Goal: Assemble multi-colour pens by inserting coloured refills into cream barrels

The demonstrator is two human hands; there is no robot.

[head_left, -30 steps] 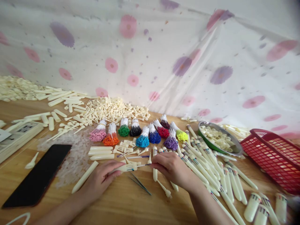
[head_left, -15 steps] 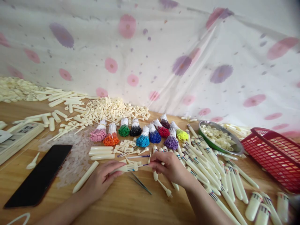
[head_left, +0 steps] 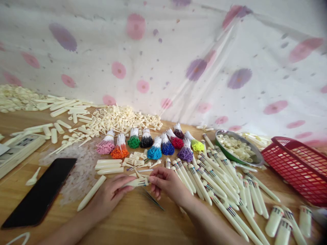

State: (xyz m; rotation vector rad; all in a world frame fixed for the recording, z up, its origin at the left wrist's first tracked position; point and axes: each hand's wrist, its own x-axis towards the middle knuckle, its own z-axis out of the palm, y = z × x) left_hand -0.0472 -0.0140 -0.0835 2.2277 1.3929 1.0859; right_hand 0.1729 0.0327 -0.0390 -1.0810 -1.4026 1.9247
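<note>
My left hand [head_left: 112, 190] grips a cream multi-colour pen barrel [head_left: 138, 183], its slotted end pointing right. At that end the fingers of my right hand [head_left: 165, 183] are pinched together over a thin pen refill, which they now hide almost wholly. Beneath the pen, partly covered by my right hand, lie dark tweezers [head_left: 154, 200]. Just beyond my hands are loose slotted pen parts [head_left: 136, 157] and a few cream barrels [head_left: 109, 166]. Bundles of white refills with coloured ends stand behind them, among them an orange bundle [head_left: 119, 149] and a purple bundle [head_left: 185, 153].
Many pens [head_left: 217, 170] with coloured sliders cover the right side. Behind them are a metal bowl [head_left: 259, 158] of cream parts and a red basket [head_left: 293, 166]. At left lie a black phone [head_left: 41, 192], clear plastic pieces [head_left: 76, 177] and a heap of cream parts [head_left: 122, 119].
My right hand has moved left, up to the slotted end of the barrel, and the purple-ended refill between them has gone from sight. My left hand holds nearly still.
</note>
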